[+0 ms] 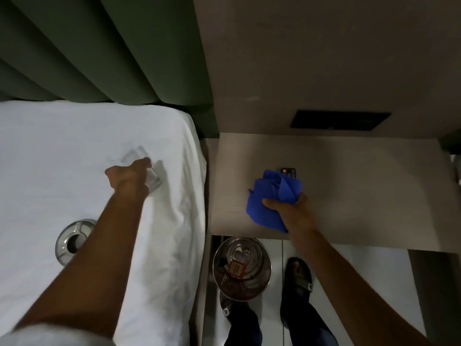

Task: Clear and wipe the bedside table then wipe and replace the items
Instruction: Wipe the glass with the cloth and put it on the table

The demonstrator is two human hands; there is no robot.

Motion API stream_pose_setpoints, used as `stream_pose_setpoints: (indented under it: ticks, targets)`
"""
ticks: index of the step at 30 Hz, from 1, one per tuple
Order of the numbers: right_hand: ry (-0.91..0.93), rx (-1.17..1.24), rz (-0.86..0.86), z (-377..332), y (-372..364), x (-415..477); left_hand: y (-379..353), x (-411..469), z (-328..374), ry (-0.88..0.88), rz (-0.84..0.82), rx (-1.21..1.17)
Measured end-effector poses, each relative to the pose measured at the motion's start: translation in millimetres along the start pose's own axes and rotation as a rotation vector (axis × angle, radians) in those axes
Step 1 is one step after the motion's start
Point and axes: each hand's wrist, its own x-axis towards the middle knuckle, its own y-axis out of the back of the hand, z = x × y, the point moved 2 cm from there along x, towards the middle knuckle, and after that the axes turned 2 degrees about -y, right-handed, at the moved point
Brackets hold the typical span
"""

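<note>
Hands: left (129, 177) grips glass (143, 168), right (290, 208) blue cloth (270, 198).

The beige table (361, 196) carries a black remote (289, 172), half hidden under a blue cloth (269, 203). On the white bed (62, 158) lie a clear glass (139, 161) and a metal ashtray (72, 242). A steel bin (241, 268) stands on the floor (374, 283).

Left hand (129, 177) outstretched, fingers seemingly curled (blurred), right hand (291, 208) clenched
</note>
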Motion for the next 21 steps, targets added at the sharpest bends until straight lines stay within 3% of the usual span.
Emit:
stream_pose_setpoints:
  ticks: [3,6,8,12,17,19,21]
  targets:
    - [0.187,-0.141,0.063,-12,-22,-16,-23,-50,-19,-0.056,-0.173,-0.173]
    - [0.349,-0.273,0.108,-28,-40,-29,-51,-107,-51,0.163,-0.440,-0.271]
    - [0.362,-0.272,0.107,-34,-40,-27,-64,-135,-74,0.263,-0.607,-0.282]
    - [0.299,-0.309,0.062,-27,-22,-25,-74,-152,-105,0.335,-0.590,-0.321]
    - [0.468,-0.502,-0.011,-13,-9,-42,-78,-162,-112,0.328,-0.569,-0.239]
    - [0.521,-0.540,-0.033,-18,-3,-35,-75,-162,-114,0.278,-0.664,-0.135]
    - [0.431,-0.478,-0.113,-29,8,-23,-71,-163,-114,0.207,-0.842,-0.006]
